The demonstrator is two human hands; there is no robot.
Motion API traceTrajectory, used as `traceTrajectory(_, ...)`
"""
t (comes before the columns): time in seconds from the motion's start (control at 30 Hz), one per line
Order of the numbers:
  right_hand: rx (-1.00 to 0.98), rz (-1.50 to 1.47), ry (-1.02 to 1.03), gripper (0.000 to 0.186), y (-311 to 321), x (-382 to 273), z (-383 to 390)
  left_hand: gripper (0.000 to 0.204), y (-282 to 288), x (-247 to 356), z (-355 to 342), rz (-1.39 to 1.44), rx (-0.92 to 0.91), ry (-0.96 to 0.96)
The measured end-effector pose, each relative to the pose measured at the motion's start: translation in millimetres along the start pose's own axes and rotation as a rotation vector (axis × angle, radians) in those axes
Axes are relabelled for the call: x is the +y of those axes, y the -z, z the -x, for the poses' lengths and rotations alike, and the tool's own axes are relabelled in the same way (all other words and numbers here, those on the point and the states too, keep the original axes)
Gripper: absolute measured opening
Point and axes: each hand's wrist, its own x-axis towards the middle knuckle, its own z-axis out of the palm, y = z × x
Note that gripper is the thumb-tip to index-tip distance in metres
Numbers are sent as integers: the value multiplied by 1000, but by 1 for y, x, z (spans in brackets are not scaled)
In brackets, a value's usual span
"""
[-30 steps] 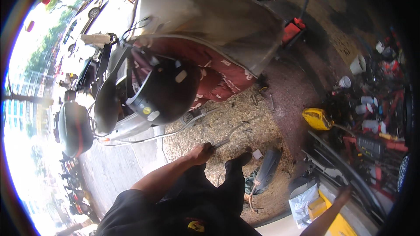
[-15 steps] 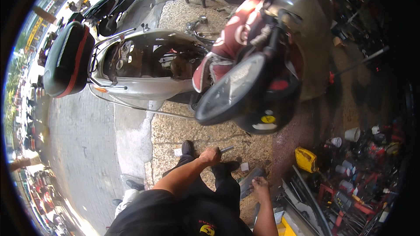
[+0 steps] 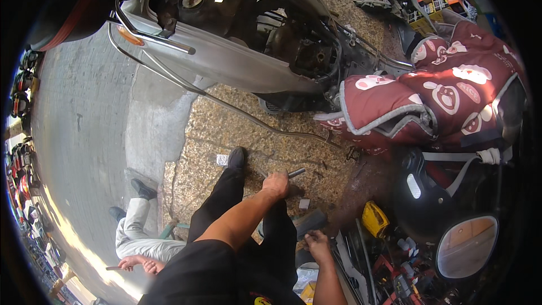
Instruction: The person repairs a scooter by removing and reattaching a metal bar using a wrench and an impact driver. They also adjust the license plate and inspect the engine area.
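Note:
My left hand is wrapped around a short grey metal bar, which sticks out to the right past the fist. It is held over the pebbled ground, near my dark shoe. Lower and to the right, my right hand has its fingers curled together; whatever lies in them, if anything, is too small to make out. Beyond my hands stands a silver scooter with its seat area uncovered and its inner parts showing. A dark red patterned quilted cover hangs over its front.
At lower right are a round-edged mirror, a black helmet, a yellow container and cluttered tools. A metal rail runs along the scooter's near side. At lower left sits another person in pale trousers, hands together.
My view has shifted, so the scooter looks larger and its cover and mirror lie further right. The other person's hands have come into view. My left hand still grips the bar.

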Motion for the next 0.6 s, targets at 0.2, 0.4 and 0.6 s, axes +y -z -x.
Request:
traceTrajectory(0.2,-81,472,237,34,-52,-63,-134,32,1,-61,-62,118,102,40)
traceTrajectory(0.4,64,612,498,35,-135,-120,-329,25,-11,-142,-178,185,434,156)
traceTrajectory(0.6,239,746,978,52,-204,-162,-503,22,-25,-197,-267,247,498,227)
